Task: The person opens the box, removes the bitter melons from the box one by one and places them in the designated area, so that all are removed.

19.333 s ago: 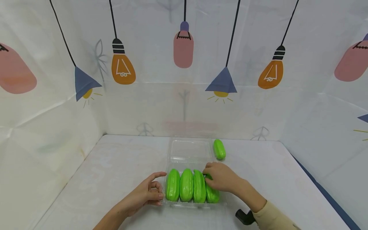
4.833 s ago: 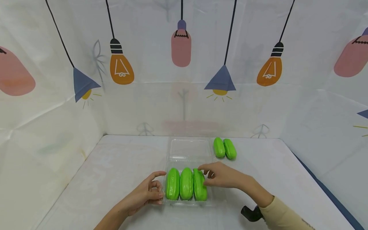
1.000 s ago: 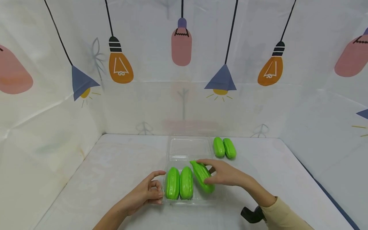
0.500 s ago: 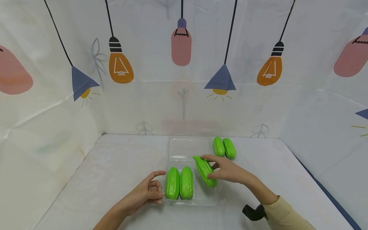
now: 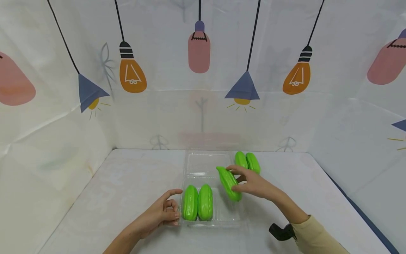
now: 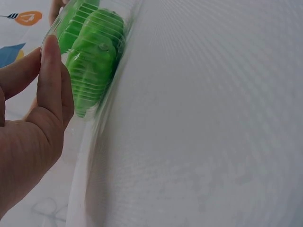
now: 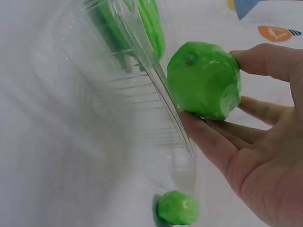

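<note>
- R hand [image 5: 255, 181]: thumb & fingertips bent round one green veg [image 5: 229, 183], gripping it.
- Held veg is up over the R part of the clear container [image 5: 226, 213], tilted, stem end pointing away & to the L; R wrist view shows its round end just by the container rim.
- L hand [image 5: 160, 215]: index finger stretched out to the container's L side, other fingers bent; L wrist view has fingertips at the clear wall. Can't tell if they pinch it.
- In the container, L part: two more veg, L one [image 5: 190, 203] & R one [image 5: 205, 201], side by side, lengthwise.
- Lid [image 5: 207, 164] laid open on the far side.
- Behind R hand, R of lid: two veg, L one [image 5: 241, 159] & R one [image 5: 253, 163], on white table [image 5: 146, 176], partly hidden by the hand.
- Black item [image 5: 280, 232] by R sleeve [image 5: 317, 236]; can't tell what.
- Backdrop [image 5: 158, 113]: white sheet w/ printed lamps.
</note>
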Demonstrator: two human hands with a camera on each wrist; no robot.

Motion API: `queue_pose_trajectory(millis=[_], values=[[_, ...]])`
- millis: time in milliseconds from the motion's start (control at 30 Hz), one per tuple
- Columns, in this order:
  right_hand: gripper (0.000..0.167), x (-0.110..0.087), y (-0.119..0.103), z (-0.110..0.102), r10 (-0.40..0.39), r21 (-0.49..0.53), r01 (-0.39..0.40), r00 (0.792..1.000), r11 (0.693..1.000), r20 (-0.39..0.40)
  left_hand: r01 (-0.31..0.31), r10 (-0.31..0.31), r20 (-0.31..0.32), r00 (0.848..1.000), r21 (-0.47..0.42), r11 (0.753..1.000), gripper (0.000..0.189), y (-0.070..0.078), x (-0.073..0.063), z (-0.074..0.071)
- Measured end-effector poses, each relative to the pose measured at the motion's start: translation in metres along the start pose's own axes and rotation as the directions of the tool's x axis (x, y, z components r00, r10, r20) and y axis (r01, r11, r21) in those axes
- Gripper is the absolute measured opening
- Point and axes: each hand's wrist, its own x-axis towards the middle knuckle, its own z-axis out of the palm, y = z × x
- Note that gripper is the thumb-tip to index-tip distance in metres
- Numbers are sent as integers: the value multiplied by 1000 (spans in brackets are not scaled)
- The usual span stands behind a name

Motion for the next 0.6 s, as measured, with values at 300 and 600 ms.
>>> queue_pose_trajectory(millis=[300, 600], values=[[67, -2, 6, -7, 41, 45, -39, 998, 998, -44, 2, -2, -1, 1000, -1, 1000, 80, 0, 0, 1], [68, -3, 12, -14, 102, 61, -95, 988, 994, -120, 3, -3, -2, 1000, -9, 1000, 81, 2, -1, 2]])
